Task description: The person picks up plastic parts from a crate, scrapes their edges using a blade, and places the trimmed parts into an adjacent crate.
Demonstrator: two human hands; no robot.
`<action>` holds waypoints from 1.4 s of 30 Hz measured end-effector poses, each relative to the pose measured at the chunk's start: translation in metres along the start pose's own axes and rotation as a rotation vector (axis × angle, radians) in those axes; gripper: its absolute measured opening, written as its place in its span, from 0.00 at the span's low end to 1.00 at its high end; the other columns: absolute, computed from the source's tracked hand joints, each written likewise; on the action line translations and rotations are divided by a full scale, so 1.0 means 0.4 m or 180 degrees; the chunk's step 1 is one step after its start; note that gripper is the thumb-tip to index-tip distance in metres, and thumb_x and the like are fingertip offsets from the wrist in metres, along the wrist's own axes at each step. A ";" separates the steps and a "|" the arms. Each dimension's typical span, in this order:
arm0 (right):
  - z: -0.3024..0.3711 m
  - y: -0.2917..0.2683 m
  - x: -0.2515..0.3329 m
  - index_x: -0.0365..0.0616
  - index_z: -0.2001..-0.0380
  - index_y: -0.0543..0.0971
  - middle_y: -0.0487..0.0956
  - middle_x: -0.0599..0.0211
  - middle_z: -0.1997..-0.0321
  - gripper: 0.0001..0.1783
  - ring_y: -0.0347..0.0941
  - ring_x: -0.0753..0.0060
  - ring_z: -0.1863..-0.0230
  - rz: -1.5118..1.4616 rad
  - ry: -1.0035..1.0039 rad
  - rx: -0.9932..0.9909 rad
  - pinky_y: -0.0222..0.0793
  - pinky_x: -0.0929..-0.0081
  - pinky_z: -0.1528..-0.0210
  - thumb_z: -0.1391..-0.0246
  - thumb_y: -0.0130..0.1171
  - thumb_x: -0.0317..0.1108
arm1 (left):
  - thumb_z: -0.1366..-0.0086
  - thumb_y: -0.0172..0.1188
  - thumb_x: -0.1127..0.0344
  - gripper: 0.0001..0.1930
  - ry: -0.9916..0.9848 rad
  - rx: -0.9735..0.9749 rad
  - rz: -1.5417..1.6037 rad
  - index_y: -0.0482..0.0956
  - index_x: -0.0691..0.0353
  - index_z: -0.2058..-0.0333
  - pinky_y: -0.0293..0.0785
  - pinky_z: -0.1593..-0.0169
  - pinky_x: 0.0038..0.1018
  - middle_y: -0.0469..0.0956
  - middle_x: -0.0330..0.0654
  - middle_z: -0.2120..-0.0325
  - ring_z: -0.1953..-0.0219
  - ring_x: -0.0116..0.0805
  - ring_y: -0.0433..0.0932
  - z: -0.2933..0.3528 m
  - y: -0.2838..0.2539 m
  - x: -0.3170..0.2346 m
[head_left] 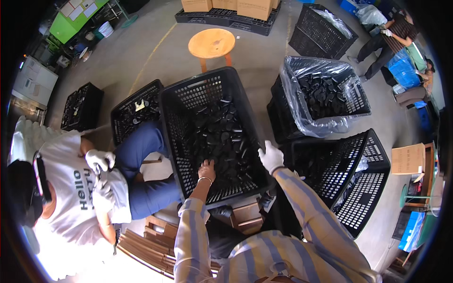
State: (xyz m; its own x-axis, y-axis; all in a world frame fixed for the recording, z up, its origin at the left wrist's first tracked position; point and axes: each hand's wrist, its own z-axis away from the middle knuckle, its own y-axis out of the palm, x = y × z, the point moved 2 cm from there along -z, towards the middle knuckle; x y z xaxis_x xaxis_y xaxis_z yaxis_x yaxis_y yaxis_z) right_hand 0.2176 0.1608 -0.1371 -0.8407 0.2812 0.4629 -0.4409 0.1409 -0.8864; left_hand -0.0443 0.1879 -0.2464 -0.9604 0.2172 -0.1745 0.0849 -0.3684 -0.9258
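Note:
A big black plastic crate (168, 111) with slotted walls stands tilted before me, partly filled with small black parts (225, 123), some round and flat. My bare left hand (206, 170), a bracelet at its wrist, reaches inside over the parts near the crate's close left side. Its fingers look slightly apart, with nothing plainly held. By the crate's right rim is my right hand (272, 157) in a white glove. Its fingers are curled in, and what they grip, if anything, is hidden.
At left sits a co-worker (71, 174) with gloved hands together. Around me stand a lined crate (288, 89) of black parts, tilted crates (361, 198) at right, and smaller crates (89, 106) at left. A round wooden stool (211, 42) and a pallet (224, 20) with cartons stand beyond.

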 end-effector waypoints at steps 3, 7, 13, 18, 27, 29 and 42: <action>0.001 -0.032 0.004 0.44 0.69 0.67 0.72 0.51 0.79 0.15 0.70 0.47 0.75 -0.0116 0.0238 0.0096 0.65 0.56 0.73 0.58 0.54 0.41 | 0.48 0.52 0.63 0.20 0.0464 -0.0201 -0.0401 0.65 0.54 0.54 0.67 0.55 0.37 0.59 0.48 0.51 0.54 0.47 0.66 -0.061 0.096 -0.007; 0.005 -0.021 0.040 0.43 0.72 0.65 0.72 0.53 0.80 0.13 0.70 0.48 0.75 -0.0160 0.0104 0.0138 0.63 0.55 0.71 0.54 0.47 0.42 | 0.47 0.51 0.64 0.11 0.0158 0.0191 -0.0526 0.75 0.55 0.65 0.67 0.54 0.32 0.68 0.45 0.61 0.56 0.41 0.67 -0.137 0.155 0.024; 0.007 -0.008 0.012 0.44 0.70 0.65 0.73 0.57 0.80 0.13 0.71 0.52 0.75 -0.0084 0.0176 0.0278 0.65 0.56 0.73 0.55 0.49 0.41 | 0.53 0.58 0.67 0.19 -0.0138 0.0237 0.1037 0.69 0.58 0.59 0.72 0.60 0.30 0.69 0.47 0.61 0.64 0.43 0.71 -0.127 0.046 -0.009; 0.004 -0.017 0.001 0.42 0.69 0.66 0.74 0.54 0.81 0.16 0.72 0.51 0.75 -0.0089 0.0206 0.0359 0.66 0.57 0.71 0.54 0.50 0.43 | 0.51 0.57 0.71 0.15 -0.1212 -0.0032 0.6248 0.65 0.61 0.64 0.75 0.64 0.38 0.69 0.41 0.73 0.78 0.32 0.70 -0.004 -0.124 -0.084; 0.072 -0.159 0.123 0.44 0.64 0.71 0.75 0.61 0.68 0.27 0.71 0.72 0.75 -0.2107 -0.0174 0.0935 0.67 0.72 0.72 0.55 0.50 0.57 | 0.46 0.48 0.76 0.06 0.0644 -0.0619 0.6926 0.70 0.61 0.68 0.71 0.55 0.35 0.74 0.40 0.69 0.67 0.31 0.74 0.343 -0.434 -0.194; 0.147 -0.210 0.201 0.46 0.66 0.73 0.75 0.71 0.74 0.20 0.66 0.86 0.82 -0.3358 0.0264 0.2616 0.57 0.88 0.85 0.51 0.50 0.51 | 0.46 0.48 0.77 0.07 0.0879 -0.0681 0.6850 0.69 0.61 0.67 0.70 0.54 0.33 0.73 0.41 0.67 0.65 0.31 0.73 0.372 -0.447 -0.223; 0.263 -0.440 0.263 0.42 0.57 0.71 0.71 0.76 0.79 0.17 0.62 0.89 0.82 -0.3049 -0.0772 0.1572 0.60 0.87 0.80 0.50 0.52 0.37 | 0.46 0.53 0.77 0.11 0.1148 -0.0518 0.6340 0.71 0.66 0.62 0.72 0.61 0.23 0.74 0.41 0.69 0.69 0.29 0.75 0.485 -0.532 -0.321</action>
State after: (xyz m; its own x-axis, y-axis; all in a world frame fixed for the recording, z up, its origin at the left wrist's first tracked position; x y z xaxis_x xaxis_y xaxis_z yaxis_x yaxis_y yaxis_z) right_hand 0.1735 0.0656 0.0681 -0.0995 0.0571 0.9934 -0.9742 -0.2088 -0.0856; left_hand 0.0094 0.0630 0.0383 0.5626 -0.1640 -0.8103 0.7824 -0.2112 0.5859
